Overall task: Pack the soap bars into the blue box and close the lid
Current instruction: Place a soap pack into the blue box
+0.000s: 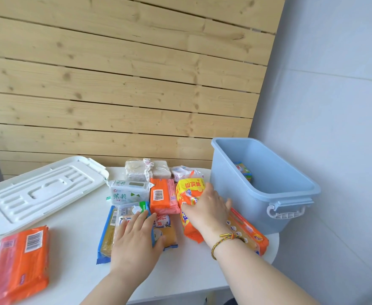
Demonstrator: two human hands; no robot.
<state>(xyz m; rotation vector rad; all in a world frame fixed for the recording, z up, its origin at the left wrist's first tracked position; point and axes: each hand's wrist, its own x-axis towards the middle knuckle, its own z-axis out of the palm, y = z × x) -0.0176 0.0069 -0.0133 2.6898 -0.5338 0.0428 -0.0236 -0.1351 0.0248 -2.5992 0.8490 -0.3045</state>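
Observation:
The blue box (262, 194) stands open at the table's right, with one wrapped soap bar (243, 171) inside. Its white lid (37, 192) lies flat at the left. Several wrapped soap bars crowd the middle of the table. My left hand (136, 241) rests palm down on a blue-wrapped yellow soap (106, 236), fingers spread over it. My right hand (207, 208) grips an orange and yellow soap pack (188, 194) beside the box. Another orange soap (21, 260) lies alone at the front left.
A white and green jasmine soap (128, 191), an orange-pink bar (163, 195), two pale bars in clear wrap (147, 170) and a long orange pack (246, 232) lie on the white table (75, 234). A wooden slat wall stands behind.

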